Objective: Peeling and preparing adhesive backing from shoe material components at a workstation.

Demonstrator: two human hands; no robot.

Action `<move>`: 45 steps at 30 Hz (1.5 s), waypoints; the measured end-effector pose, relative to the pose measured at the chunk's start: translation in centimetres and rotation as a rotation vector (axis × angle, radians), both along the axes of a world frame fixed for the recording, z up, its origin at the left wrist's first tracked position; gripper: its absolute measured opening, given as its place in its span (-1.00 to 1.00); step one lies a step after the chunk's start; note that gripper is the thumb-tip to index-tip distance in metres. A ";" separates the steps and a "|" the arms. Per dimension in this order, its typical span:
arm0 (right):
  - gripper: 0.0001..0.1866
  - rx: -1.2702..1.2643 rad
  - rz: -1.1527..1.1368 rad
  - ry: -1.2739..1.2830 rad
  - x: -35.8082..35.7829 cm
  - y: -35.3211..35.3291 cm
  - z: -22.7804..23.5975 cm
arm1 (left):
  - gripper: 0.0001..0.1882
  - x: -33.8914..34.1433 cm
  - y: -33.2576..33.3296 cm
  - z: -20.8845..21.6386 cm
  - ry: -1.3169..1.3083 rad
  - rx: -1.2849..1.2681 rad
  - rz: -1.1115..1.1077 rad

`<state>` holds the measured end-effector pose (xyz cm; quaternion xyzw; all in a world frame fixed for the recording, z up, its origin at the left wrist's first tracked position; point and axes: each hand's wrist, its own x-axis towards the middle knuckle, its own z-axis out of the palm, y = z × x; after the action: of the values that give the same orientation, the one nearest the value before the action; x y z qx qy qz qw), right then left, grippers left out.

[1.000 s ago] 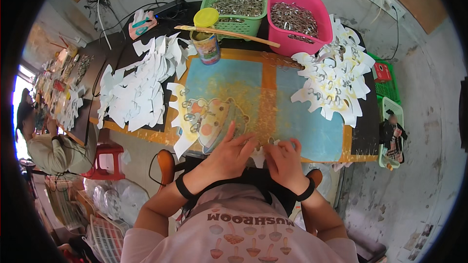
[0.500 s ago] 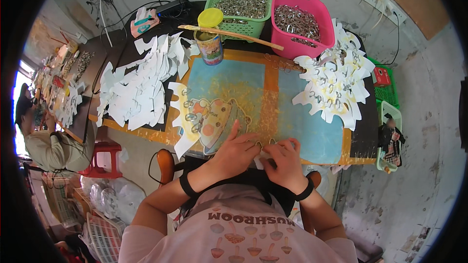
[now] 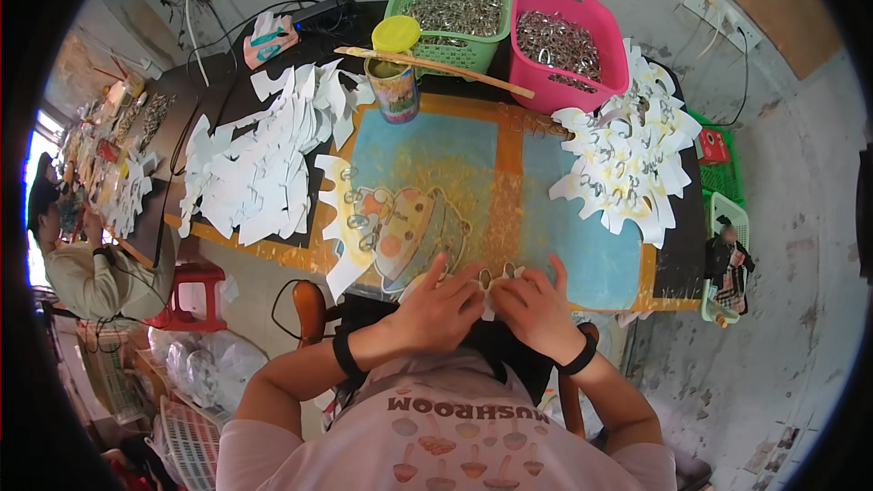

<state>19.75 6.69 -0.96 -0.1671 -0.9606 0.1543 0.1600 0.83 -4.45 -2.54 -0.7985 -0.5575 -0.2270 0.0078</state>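
Together, the bare left hand and bare right hand are grasping a white flat piece with silvery metal rings at the edge of the blue-and-orange tabletop.

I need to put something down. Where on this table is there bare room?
Most room: the right blue sheet, between orange strip and right white pile. Smaller, yellow-smeared: upper left blue sheet, beside the can. Crowded: around the green basket, pink basket, left white pile, left hand and right hand.

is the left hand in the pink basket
No, the left hand is beside the right hand at the near edge of the table; the pink basket stands on its far side.
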 end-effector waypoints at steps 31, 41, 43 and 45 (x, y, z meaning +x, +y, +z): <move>-0.67 -0.919 -0.205 0.149 -2.1 1.8 1.8 | -0.53 0.1 -4.7 -1.8 -0.168 0.258 0.367; -0.45 -1.188 -0.107 0.230 -3.1 0.2 3.8 | -0.64 1.8 -3.9 -1.7 -1.465 -0.500 0.268; -0.44 -1.064 -0.099 0.173 -3.1 0.1 4.3 | -0.67 1.8 -2.8 -0.4 -1.546 -0.549 0.342; -0.45 -1.042 -0.122 0.166 -3.0 0.1 4.6 | -0.76 1.4 -1.8 1.6 -1.623 -0.585 0.357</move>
<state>16.73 6.75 3.61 -0.2671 -0.7293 0.6141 0.1402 2.27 -6.27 -0.89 -0.2616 -0.5434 -0.5679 -0.5602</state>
